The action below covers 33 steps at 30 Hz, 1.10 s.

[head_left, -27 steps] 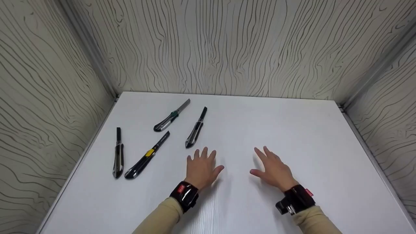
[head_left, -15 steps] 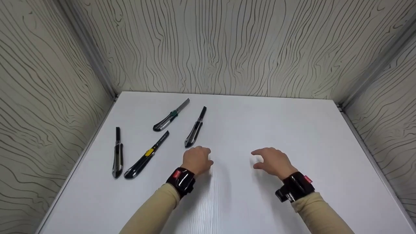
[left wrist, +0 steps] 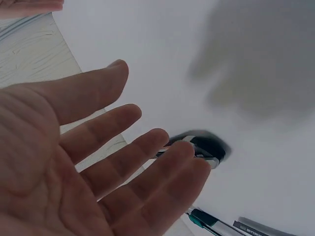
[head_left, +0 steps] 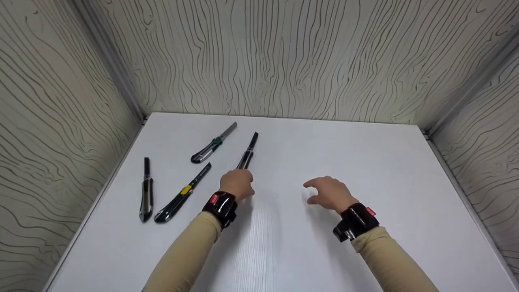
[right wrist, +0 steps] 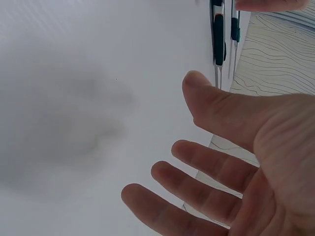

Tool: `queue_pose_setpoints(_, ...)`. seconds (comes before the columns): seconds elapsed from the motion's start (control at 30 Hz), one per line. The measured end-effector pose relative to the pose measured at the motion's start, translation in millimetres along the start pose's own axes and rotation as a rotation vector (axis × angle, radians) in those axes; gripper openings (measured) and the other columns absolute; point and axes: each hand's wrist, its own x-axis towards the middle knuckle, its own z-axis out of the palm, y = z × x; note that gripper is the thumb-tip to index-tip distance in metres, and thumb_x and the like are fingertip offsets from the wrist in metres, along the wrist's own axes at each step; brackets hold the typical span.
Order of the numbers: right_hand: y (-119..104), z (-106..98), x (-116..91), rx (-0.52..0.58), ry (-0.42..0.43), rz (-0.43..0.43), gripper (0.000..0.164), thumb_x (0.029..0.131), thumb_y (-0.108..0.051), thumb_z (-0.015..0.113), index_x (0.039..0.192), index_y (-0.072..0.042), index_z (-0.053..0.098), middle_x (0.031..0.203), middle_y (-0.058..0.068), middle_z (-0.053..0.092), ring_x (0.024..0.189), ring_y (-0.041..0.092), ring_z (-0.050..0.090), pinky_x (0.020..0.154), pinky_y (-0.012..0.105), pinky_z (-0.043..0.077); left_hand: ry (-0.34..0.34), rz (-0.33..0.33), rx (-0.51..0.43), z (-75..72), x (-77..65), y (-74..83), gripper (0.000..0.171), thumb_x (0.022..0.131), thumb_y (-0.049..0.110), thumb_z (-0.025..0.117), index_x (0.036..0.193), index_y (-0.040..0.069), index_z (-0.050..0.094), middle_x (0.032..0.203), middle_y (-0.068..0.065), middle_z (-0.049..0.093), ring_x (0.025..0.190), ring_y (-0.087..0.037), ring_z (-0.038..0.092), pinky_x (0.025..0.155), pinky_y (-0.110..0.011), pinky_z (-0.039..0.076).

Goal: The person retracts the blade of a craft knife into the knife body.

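Observation:
My left hand (head_left: 236, 184) hovers over the handle end of a snap-off utility knife (head_left: 245, 159) and hides part of it in the head view. In the left wrist view the fingers of that hand (left wrist: 44, 167) are spread and slightly bent, with the knife's dark butt (left wrist: 212, 151) beyond the fingertips; nothing is gripped. My right hand (head_left: 330, 194), fingers relaxed and thumb apart, hangs above the white table and holds nothing. From the right wrist, a knife (right wrist: 219, 39) shows beyond the thumb of the right hand (right wrist: 285, 152).
A utility knife with a green slider (head_left: 213, 147) lies farther back. One with a yellow slider (head_left: 182, 194) and a dark-handled one (head_left: 147, 196) lie to the left. Wood-patterned panels (head_left: 259, 56) wall in the white table (head_left: 365, 154) at back and sides.
My left hand has moved forward and left, over the knife's handle, its fingers bending from spread. The right hand has shifted slightly forward and left, its fingers more bent. The knives have stayed put.

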Motion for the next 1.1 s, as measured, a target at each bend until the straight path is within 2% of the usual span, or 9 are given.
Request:
queue_pose_setpoints(0.13, -3.3, 4.4, 7.6, 0.010, -0.007, 0.004, 0.043, 0.082, -0.018, 0.076, 0.123, -0.011, 0.067, 0.122, 0.013, 0.067, 0.114, 0.036, 0.060, 0.091, 0.052, 0.050, 0.026, -0.045, 0.006, -3.6, 10.9, -12.9, 0.016, 0.078, 0.014, 0.075, 0.091, 0.005, 0.075, 0.091, -0.010, 0.075, 0.080, -0.029, 0.069, 0.068, -0.042, 0.057)
queue_pose_setpoints(0.23, -5.5, 9.3, 11.0, 0.018, -0.001, 0.010, 0.043, 0.081, -0.019, 0.077, 0.123, -0.012, 0.067, 0.122, 0.013, 0.067, 0.114, 0.035, 0.060, 0.092, 0.052, 0.050, 0.046, -0.099, -0.001, -3.2, 20.8, -24.0, 0.012, 0.077, 0.014, 0.077, 0.078, 0.004, 0.071, 0.079, -0.011, 0.072, 0.070, -0.027, 0.067, 0.062, -0.040, 0.056)
queue_pose_setpoints(0.43, -14.8, 18.0, 16.7, 0.015, -0.002, -0.002, 0.044, 0.081, -0.019, 0.078, 0.123, -0.012, 0.067, 0.124, 0.012, 0.067, 0.117, 0.036, 0.059, 0.095, 0.052, 0.049, 0.072, -0.198, -0.015, 2.2, 33.9, -39.0, 0.013, 0.077, 0.014, 0.075, 0.074, 0.003, 0.070, 0.075, -0.012, 0.071, 0.065, -0.024, 0.064, 0.056, -0.037, 0.054)
queue_pose_setpoints(0.63, -26.7, 21.2, 23.9, 0.024, -0.005, -0.004, 0.044, 0.080, -0.020, 0.079, 0.122, -0.013, 0.068, 0.124, 0.010, 0.068, 0.118, 0.034, 0.060, 0.097, 0.051, 0.049, 0.118, -0.235, -0.016, 15.5, 47.4, -41.2, 0.024, 0.075, 0.026, 0.079, 0.072, 0.006, 0.068, 0.074, -0.009, 0.070, 0.065, -0.022, 0.063, 0.058, -0.037, 0.054)
queue_pose_setpoints(0.83, -30.2, 25.6, 25.9, 0.043, -0.007, 0.013, 0.047, 0.080, -0.027, 0.079, 0.123, -0.014, 0.067, 0.119, 0.009, 0.069, 0.113, 0.031, 0.062, 0.093, 0.050, 0.050, 0.158, -0.253, -0.057, 32.6, 58.2, -41.4, 0.021, 0.076, 0.019, 0.075, 0.065, 0.008, 0.060, 0.065, -0.005, 0.064, 0.058, -0.018, 0.055, 0.053, -0.034, 0.050)
queue_pose_setpoints(1.1, -28.1, 26.7, 25.3, 0.045, -0.005, 0.022, 0.046, 0.080, -0.027, 0.079, 0.123, -0.014, 0.067, 0.119, 0.009, 0.070, 0.112, 0.030, 0.062, 0.094, 0.049, 0.050, 0.190, -0.257, -0.060, 46.1, 66.1, -37.9, 0.019, 0.077, 0.018, 0.073, 0.066, 0.008, 0.060, 0.062, -0.005, 0.061, 0.058, -0.018, 0.056, 0.051, -0.033, 0.047)
